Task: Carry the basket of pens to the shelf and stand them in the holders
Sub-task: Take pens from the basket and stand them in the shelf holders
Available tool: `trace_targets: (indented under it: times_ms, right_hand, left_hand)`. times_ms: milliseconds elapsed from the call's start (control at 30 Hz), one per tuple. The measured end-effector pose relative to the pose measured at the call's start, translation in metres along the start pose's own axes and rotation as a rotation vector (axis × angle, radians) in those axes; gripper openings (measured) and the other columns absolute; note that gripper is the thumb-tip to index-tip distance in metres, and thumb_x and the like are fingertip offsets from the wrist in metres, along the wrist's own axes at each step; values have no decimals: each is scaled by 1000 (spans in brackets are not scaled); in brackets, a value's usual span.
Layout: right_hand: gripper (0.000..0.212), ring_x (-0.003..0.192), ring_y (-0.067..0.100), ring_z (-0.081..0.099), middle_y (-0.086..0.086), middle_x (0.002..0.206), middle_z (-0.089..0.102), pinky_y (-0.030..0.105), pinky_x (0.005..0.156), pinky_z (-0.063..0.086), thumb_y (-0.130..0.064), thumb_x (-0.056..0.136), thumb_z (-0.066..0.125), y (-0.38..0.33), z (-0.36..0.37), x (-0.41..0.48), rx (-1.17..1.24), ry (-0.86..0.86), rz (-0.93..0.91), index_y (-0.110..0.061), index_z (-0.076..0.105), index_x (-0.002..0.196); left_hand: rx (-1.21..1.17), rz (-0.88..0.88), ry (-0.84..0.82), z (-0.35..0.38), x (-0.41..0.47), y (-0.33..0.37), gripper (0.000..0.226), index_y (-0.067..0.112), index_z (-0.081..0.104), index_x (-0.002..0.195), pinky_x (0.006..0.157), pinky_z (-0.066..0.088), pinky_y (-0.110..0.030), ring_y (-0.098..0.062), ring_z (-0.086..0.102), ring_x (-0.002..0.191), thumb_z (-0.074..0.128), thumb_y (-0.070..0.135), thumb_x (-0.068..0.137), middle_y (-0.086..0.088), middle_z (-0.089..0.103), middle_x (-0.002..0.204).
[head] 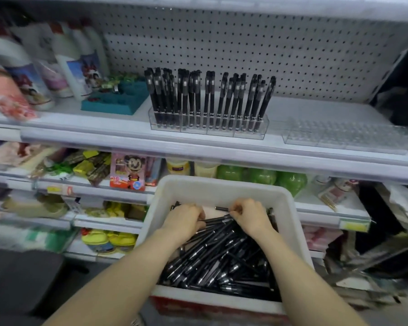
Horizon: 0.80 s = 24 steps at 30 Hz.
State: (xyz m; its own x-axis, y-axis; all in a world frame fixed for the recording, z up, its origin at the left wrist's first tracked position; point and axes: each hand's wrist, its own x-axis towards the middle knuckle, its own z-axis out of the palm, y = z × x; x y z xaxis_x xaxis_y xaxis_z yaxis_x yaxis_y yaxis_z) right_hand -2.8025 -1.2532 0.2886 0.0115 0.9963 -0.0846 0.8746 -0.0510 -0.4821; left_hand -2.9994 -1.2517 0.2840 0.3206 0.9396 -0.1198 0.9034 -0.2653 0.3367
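Shelf [80,137] height sets the reach. The board that carries the holders runs above and beyond the basket [222,184], which sits low and close to the person in front of the lower shelves, so every load has to travel up and forward. The filled holder [207,128] is near the middle of the shelf, its standing pens [207,97] upright or slightly tilted, with gaps toward its right side. The empty holder [346,137] lies near it on the right, clear plastic whose cells are hard to make out.

The loose pens [222,260] lie in a crossed heap over most of the basket floor. Both hands work at the heap's far end. The left hand [184,220] has its grip curled over the ends of a few pens there. The right hand [252,215] has its grip pinched on a single pen [222,209], whose end pokes out to the left of the fingers.

The step looks like gathering a handful. It will likely go best with only a few pens at a time, all turned the same way as the standing ones. Lifting them straight out of the tangle should keep neighbours from dragging along. Each pen is probably best lowered singly into a free cell, approaching from the right so the upright rows are not knocked.
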Motion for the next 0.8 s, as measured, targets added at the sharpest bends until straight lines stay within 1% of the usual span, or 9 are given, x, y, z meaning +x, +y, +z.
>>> trace_targets:
  times_ms: [133,333,400,500,567,633,700,767,800]
  right_hand:
    - [15,94,25,65,2,93,73,30,85,50,-12,88,60,2,-1,4,19,-2,17,-19,74,91]
    - [19,91,24,65,1,93,73,34,83,53,-16,91,56,1,1,8,15,22,2,-23,74,94]
    - [18,89,23,65,-1,91,73,34,82,53,-19,92,57,0,1,9,21,47,-6,-25,74,92]
    - [14,86,21,66,-5,87,73,34,79,53,-25,91,59,1,1,10,67,115,-11,-27,73,90]
    - [13,83,18,66,-6,83,73,34,79,53,-31,90,61,0,1,9,127,163,-10,-27,73,89]
    - [17,81,10,66,-9,81,73,30,79,53,-38,89,64,-4,-4,7,313,190,7,-26,75,86]
    - [16,77,6,64,-7,79,72,23,74,50,-38,86,70,-13,-13,4,578,189,40,-24,75,82]
    - [9,71,9,59,4,76,68,21,67,47,-28,82,77,-24,-24,2,878,186,64,-21,74,86]
    - [13,69,11,57,7,74,64,22,64,47,-20,81,79,-30,-29,2,1002,182,51,-18,72,92]
  left_hand:
    - [8,4,-32,1,6,4,24,22,65,110,86,44,-30,-21,59,106,69,33,89,1,65,114]
    - [-112,-14,-43,1,10,2,11,24,67,97,82,46,-30,-19,62,97,68,33,90,1,68,101]
    - [-131,3,12,-2,10,5,11,26,65,91,77,44,-31,-20,62,92,59,34,96,3,67,95]
    - [-151,30,169,-8,9,6,23,21,56,87,73,45,-36,-21,58,84,44,33,102,3,59,90]
    - [-139,39,258,-13,6,8,27,19,54,85,67,41,-35,-18,53,78,38,31,104,3,53,87]
    - [-174,21,343,-17,5,9,28,21,52,83,66,38,-32,-15,51,76,36,29,105,5,51,86]
    - [-244,-10,428,-21,5,8,29,21,51,82,65,39,-31,-12,51,74,35,27,105,6,51,85]
    - [-346,-43,475,-23,6,8,29,18,52,82,67,40,-32,-12,51,74,36,24,105,4,52,82]
    - [-414,-48,481,-24,5,9,29,17,53,83,67,39,-32,-13,51,75,36,23,105,3,53,82]
